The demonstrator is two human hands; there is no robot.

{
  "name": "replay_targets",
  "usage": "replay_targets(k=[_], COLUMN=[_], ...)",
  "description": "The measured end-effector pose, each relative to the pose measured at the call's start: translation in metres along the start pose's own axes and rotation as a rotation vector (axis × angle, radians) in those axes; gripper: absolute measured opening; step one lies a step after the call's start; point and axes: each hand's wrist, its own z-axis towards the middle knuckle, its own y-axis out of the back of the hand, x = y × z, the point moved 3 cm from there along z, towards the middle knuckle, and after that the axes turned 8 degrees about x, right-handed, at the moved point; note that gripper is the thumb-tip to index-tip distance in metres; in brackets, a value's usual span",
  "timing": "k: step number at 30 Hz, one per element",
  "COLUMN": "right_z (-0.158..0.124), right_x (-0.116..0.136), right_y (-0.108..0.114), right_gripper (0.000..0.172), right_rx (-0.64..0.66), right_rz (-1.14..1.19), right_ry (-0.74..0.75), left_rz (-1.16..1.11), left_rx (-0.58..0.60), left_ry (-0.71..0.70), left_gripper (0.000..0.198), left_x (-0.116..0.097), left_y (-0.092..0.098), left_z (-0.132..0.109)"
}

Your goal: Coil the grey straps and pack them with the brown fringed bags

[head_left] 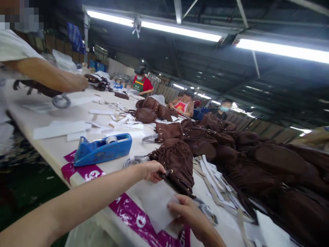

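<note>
My left hand (154,170) is closed at the near edge of a dark brown fringed bag (177,159), pinching a small dark strap or cord by its gold-coloured eyelets. The bag lies on the table. Between thumb and fingers, my right hand (189,211) grips the right edge of a thin white sheet of paper (156,202). This sheet slopes below my left hand, over purple-and-white printed tape on the table edge. Part of a clear plastic-wrapped coil (133,160) shows left of the bag.
A blue tape dispenser (104,151) stands at the table's left edge. Brown bags (257,164) are heaped along the right. Paper strips (214,178) lie between them and my bag. A co-worker's arm (51,75) reaches in at far left; several people work farther back.
</note>
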Motion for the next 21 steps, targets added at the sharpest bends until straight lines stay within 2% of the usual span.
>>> replay_targets(k=[3, 6, 12, 17, 21], right_z=[0.018, 0.024, 0.007, 0.000, 0.013], right_x=[0.008, 0.000, -0.025, -0.020, -0.006], right_y=[0.014, 0.018, 0.019, 0.015, 0.013], right_gripper=[0.020, 0.021, 0.028, 0.028, 0.028], right_rx=[-0.103, -0.157, -0.228, -0.153, -0.096], right_rz=[0.078, 0.164, 0.361, 0.302, 0.094], right_ry=[-0.006, 0.024, 0.064, 0.101, 0.131], left_rz=[-0.026, -0.055, -0.093, -0.079, -0.065], left_rx=[-0.053, -0.064, -0.031, -0.026, -0.023], left_ry=[-0.032, -0.044, -0.011, -0.029, -0.034], left_gripper=[0.010, 0.008, 0.004, 0.007, 0.008], left_x=[-0.001, -0.002, -0.004, -0.002, 0.001], left_y=[0.002, 0.002, 0.003, 0.001, -0.001], left_z=[-0.001, 0.001, 0.006, 0.008, 0.006])
